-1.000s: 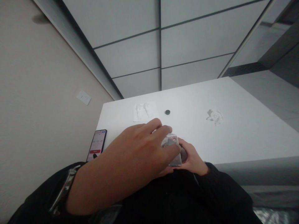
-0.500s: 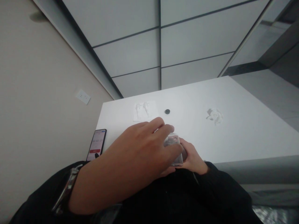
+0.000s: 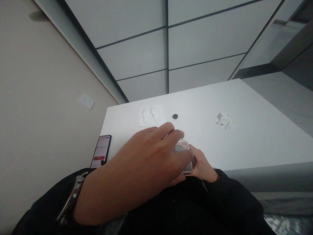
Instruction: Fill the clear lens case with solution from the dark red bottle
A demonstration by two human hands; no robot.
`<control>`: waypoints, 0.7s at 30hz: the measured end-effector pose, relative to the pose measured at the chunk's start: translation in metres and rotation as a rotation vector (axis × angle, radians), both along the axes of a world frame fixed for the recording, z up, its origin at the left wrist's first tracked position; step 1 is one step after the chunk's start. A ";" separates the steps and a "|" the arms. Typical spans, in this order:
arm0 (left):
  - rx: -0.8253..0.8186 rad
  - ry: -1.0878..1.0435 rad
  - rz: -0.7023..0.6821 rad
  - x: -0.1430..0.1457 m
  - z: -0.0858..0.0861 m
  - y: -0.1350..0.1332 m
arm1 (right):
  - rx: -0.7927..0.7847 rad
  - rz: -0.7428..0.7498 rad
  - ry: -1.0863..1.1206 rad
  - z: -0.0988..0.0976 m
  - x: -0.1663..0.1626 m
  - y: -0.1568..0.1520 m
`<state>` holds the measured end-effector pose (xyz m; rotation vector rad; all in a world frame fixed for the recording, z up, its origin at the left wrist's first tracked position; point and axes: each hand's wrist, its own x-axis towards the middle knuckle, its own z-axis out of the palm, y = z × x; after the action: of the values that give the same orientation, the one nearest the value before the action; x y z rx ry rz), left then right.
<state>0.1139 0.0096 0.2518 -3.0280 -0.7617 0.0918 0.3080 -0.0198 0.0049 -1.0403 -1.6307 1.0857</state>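
Observation:
At the near edge of the white table [image 3: 244,130], both my hands meet around a small clear plastic box [image 3: 184,156] with something dark inside. My left hand [image 3: 146,163] lies over the box from the left, fingers curled onto its top and side. From below and the right, my right hand [image 3: 201,166] cups the box. Most of the box is hidden by my fingers. I wear black sleeves and a metal watch band [image 3: 70,199] on the left wrist.
A phone [image 3: 101,150] with a lit screen lies at the table's left edge. Farther back are a white moulded tray [image 3: 151,116], a small dark round piece [image 3: 175,116] and a crumpled clear wrapper [image 3: 225,120]. A beige wall with a socket [image 3: 86,101] runs along the left.
My left hand has crept slightly right over the box, covering more of it. The view has shifted a little. Nothing on the table has moved.

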 end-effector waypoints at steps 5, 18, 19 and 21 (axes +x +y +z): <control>-0.003 -0.010 0.003 0.000 0.000 0.001 | -0.017 -0.011 -0.022 0.004 0.000 -0.001; 0.003 0.007 -0.006 0.005 0.001 0.001 | -0.039 -0.024 -0.127 0.005 0.000 -0.001; 0.002 0.011 -0.005 0.006 0.001 0.001 | -0.036 -0.022 -0.134 0.004 0.001 0.000; 0.000 0.022 -0.006 0.007 0.001 0.001 | -0.030 -0.015 -0.143 0.002 0.002 0.000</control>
<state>0.1211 0.0110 0.2532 -3.0233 -0.7504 0.1253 0.3099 -0.0194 0.0073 -1.1714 -1.7205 1.0491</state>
